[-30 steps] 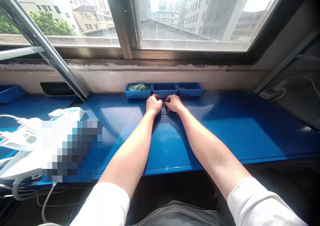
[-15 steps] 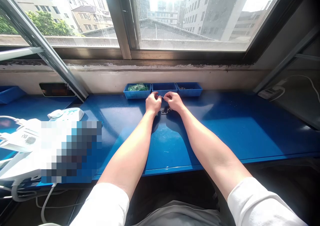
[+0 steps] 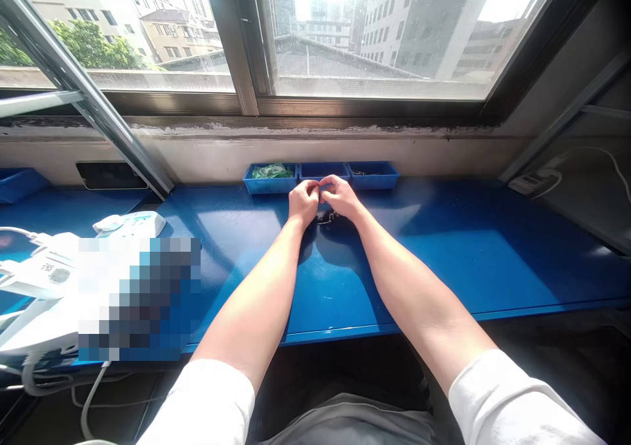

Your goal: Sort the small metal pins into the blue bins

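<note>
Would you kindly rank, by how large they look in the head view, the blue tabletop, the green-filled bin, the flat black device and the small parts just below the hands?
1. Blue tabletop
2. Green-filled bin and flat black device: too alike to rank
3. Small parts, even taken together

Strong daylight comes through the window [image 3: 345, 44], whose sky burns out to white and whose buildings look washed-out and hazy. It glares on the blue table [image 3: 444, 267] in pale patches, leaving the far right side and the floor area dark. The sleeves [image 3: 197, 399] are nearly blown out, and soft shadows fall beneath the hands. The wide lens stretches things toward the edges, and the right corners darken. Coarse pixel blocks hide a patch at left. Small parts [image 3: 327, 217] near the hands are too small to make out clearly.
</note>
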Available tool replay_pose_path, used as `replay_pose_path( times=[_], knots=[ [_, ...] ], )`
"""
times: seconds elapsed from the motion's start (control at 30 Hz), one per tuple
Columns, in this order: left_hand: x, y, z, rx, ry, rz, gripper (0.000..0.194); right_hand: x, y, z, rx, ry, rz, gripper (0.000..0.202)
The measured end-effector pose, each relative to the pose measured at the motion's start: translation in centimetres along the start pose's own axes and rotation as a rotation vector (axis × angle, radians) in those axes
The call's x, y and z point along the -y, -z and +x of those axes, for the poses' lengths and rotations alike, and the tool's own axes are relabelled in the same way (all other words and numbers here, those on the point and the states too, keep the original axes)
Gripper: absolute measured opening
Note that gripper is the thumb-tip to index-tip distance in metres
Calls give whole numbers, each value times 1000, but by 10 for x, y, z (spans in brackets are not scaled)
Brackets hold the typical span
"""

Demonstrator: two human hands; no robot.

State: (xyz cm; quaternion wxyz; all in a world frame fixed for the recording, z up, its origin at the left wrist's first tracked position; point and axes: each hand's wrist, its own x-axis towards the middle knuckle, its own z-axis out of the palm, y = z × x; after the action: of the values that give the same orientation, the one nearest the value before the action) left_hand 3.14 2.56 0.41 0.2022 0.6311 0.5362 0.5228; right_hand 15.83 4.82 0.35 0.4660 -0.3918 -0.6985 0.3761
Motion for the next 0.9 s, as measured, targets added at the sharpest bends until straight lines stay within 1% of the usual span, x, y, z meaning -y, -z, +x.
replay_pose_path(
  times=[0.13, 0.2, 0.33, 0.4, 0.5, 0.63, 0.73, 0.83, 0.9],
  knots=[
    [1, 0, 1, -22, 9, 33, 24, 0, 1, 0, -53, 4, -11, 18],
    [1, 0, 1, -31, 23, 61, 25, -3, 1, 2, -80, 5, -20, 19],
    [2, -1, 1, -12, 38, 134, 27, -9, 1, 5, -129, 10, -4, 21],
    [3, -1, 2, -2, 38, 174, 28, -11, 1, 5, -169, 7, -36, 20],
    [4, -1, 2, -19, 58, 218, 28, -8, 4, 5, -250, 8, -161, 23],
    [6, -1, 3, -37, 108, 259, 27, -1, 4, 4, -350, 55, -449, 35],
    [6, -1, 2, -11, 122, 283, 28, 1, 1, 4, -321, 33, -673, 49],
    [7, -1, 2, 7, 119, 287, 27, -1, -1, 6, -227, -16, -812, 65],
    [8, -2, 2, 19, 117, 287, 27, -4, -2, 7, -162, -60, -864, 70]
  ],
)
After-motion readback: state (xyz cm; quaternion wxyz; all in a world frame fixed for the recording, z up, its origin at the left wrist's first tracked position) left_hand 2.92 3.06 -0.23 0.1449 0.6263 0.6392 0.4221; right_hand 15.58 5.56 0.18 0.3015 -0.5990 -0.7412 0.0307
